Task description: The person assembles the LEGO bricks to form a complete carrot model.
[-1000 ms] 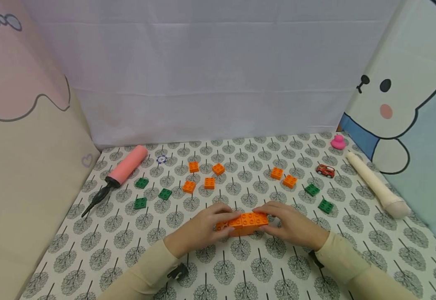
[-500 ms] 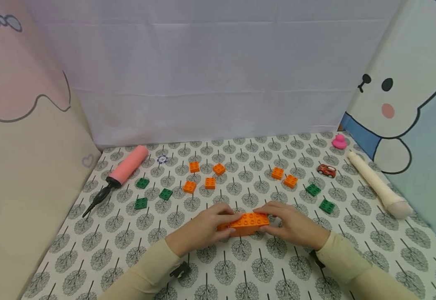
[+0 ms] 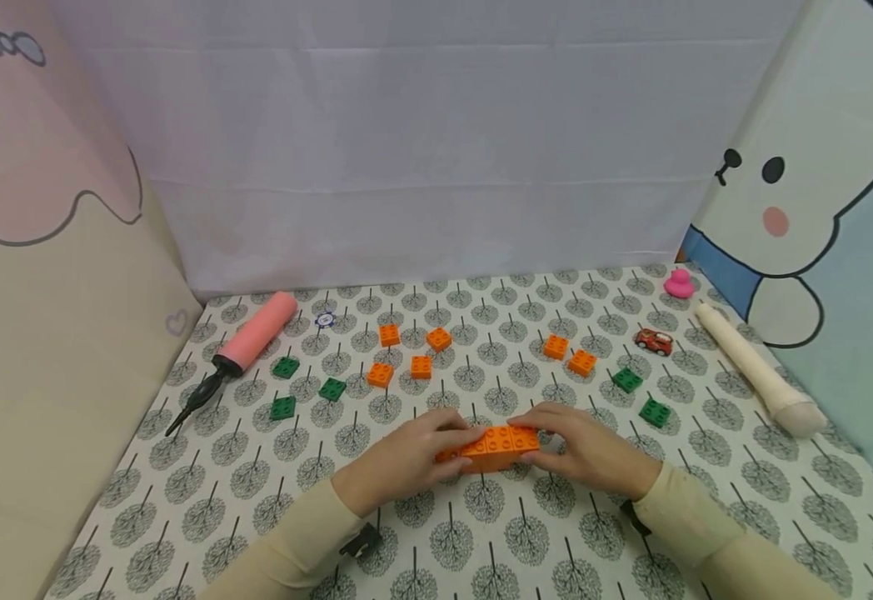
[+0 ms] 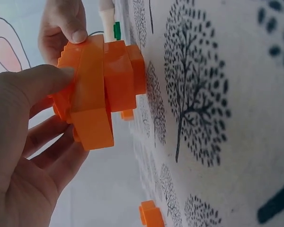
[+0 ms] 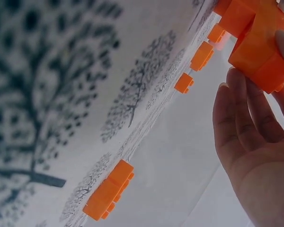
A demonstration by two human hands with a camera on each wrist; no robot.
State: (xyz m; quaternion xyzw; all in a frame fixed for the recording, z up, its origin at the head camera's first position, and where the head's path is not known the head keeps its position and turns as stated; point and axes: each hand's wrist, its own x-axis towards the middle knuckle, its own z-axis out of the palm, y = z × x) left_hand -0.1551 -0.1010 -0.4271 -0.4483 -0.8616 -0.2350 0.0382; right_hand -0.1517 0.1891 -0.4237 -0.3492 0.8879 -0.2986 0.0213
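Note:
A built piece of orange toy building bricks stands near the front middle of the table, between both hands. Its long top row bears studs. In the left wrist view, smaller orange bricks step down below that row toward the cloth. My left hand grips the left end, thumb on the near side and fingers at the far side and top. At the right end, my right hand pinches the piece between thumb and fingers. Fingers cover part of both ends.
Several loose orange bricks lie farther back. Green bricks lie at left and more green bricks at right. A pink-and-black pump, a blue-white chip, a red toy car, a pink duck and a cream baton-like object lie around.

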